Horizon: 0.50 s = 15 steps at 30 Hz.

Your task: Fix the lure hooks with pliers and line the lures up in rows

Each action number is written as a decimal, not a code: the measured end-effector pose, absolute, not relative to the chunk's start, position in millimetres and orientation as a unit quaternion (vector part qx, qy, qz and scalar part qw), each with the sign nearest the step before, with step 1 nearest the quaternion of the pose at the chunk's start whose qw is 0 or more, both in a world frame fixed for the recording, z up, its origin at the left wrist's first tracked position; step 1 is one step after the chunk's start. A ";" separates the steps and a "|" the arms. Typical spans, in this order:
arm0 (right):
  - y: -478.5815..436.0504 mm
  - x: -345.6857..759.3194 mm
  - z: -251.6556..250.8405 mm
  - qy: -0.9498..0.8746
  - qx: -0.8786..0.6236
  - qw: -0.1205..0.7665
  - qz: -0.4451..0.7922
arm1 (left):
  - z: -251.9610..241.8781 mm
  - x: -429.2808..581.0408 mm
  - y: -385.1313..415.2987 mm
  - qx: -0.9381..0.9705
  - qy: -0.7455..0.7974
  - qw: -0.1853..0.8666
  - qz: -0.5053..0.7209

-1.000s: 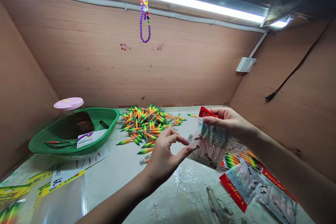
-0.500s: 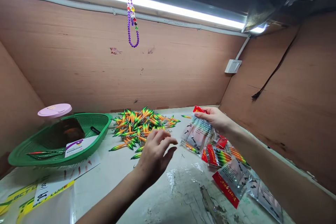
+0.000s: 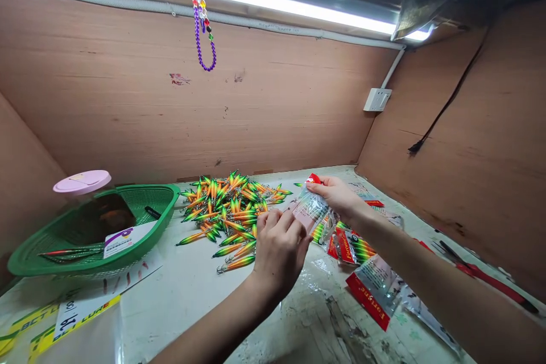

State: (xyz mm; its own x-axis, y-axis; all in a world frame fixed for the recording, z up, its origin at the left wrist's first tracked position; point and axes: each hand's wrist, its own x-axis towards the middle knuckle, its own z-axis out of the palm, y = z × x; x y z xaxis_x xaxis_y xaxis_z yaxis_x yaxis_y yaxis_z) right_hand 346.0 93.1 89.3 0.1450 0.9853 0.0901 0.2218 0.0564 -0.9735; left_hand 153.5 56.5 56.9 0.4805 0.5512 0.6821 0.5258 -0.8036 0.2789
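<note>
My right hand (image 3: pixel 339 199) pinches the red top of a clear plastic packet (image 3: pixel 312 209) with printed text, tilted above the table. At the packet's lower edge is my left hand (image 3: pixel 281 247), its fingers curled in and thumb against the plastic; its fingertips are partly hidden. Beyond my left hand lies a heap of green, orange and yellow fishing lures (image 3: pixel 232 205) with metal hooks. Under and beside my right forearm are filled packets with red headers (image 3: pixel 347 245) and lures showing inside. Closer to me rests another packet marked "Fortune" (image 3: pixel 371 296).
On the left, a green basket (image 3: pixel 164 210) holds a pink-lidded jar (image 3: pixel 83 182), a card and a pen. Yellow-printed plastic bags (image 3: pixel 85 324) lie before it. A red-handled tool (image 3: pixel 486 278) lies at right. Beads (image 3: pixel 205 40) hang overhead; wooden walls enclose the table.
My left hand has moved right, from beside the heap to the packet's lower edge, and its fingers have closed. My right hand still holds the packet, now tilted more. The view has shifted slightly.
</note>
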 end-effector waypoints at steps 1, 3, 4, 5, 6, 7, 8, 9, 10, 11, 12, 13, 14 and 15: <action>93.2 347.0 89.1 -0.525 -0.572 0.495 0.389 | 58.3 151.9 58.5 0.850 0.323 0.068 0.410; 92.9 350.0 89.2 -0.518 -0.573 0.498 0.395 | 61.7 146.9 64.0 0.809 0.340 0.214 0.430; 92.7 352.1 89.3 -0.515 -0.571 0.504 0.392 | 63.1 143.8 67.1 0.765 0.349 0.307 0.445; 92.8 354.4 89.0 -0.511 -0.570 0.514 0.388 | 64.1 140.6 70.2 0.705 0.360 0.402 0.460; 93.3 356.7 88.2 -0.506 -0.568 0.524 0.382 | 64.4 137.7 73.4 0.637 0.371 0.485 0.471; 94.6 358.9 86.9 -0.498 -0.567 0.536 0.378 | 63.9 135.3 76.7 0.570 0.382 0.549 0.478; 96.9 360.5 84.8 -0.489 -0.566 0.548 0.375 | 62.4 134.0 80.3 0.512 0.393 0.593 0.481; 100.5 361.4 82.2 -0.478 -0.564 0.559 0.376 | 60.2 133.9 84.5 0.471 0.404 0.619 0.481; 105.7 361.4 79.2 -0.467 -0.560 0.570 0.378 | 57.4 135.2 89.5 0.444 0.415 0.633 0.480; 112.5 360.2 76.2 -0.455 -0.555 0.582 0.382 | 54.4 137.9 95.5 0.424 0.426 0.640 0.478; 121.0 357.8 73.3 -0.443 -0.549 0.594 0.386 | 51.6 141.7 102.3 0.397 0.438 0.650 0.477; 131.1 354.0 70.8 -0.433 -0.540 0.607 0.389 | 49.5 146.3 109.7 0.368 0.450 0.659 0.477; 142.6 348.9 69.1 -0.426 -0.527 0.622 0.392 | 48.3 151.1 117.0 0.340 0.461 0.668 0.475; 155.1 342.6 68.1 -0.422 -0.513 0.636 0.393 | 48.2 155.6 123.4 0.313 0.469 0.679 0.470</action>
State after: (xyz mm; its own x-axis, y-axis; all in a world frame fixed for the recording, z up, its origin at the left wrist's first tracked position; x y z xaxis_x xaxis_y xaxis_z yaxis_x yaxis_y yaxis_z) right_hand 342.6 155.1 68.1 0.3349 0.9328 0.1334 -0.0667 0.1647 -0.9841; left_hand 155.6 123.4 48.2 0.1168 0.9322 -0.3426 -0.3443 0.3615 0.8664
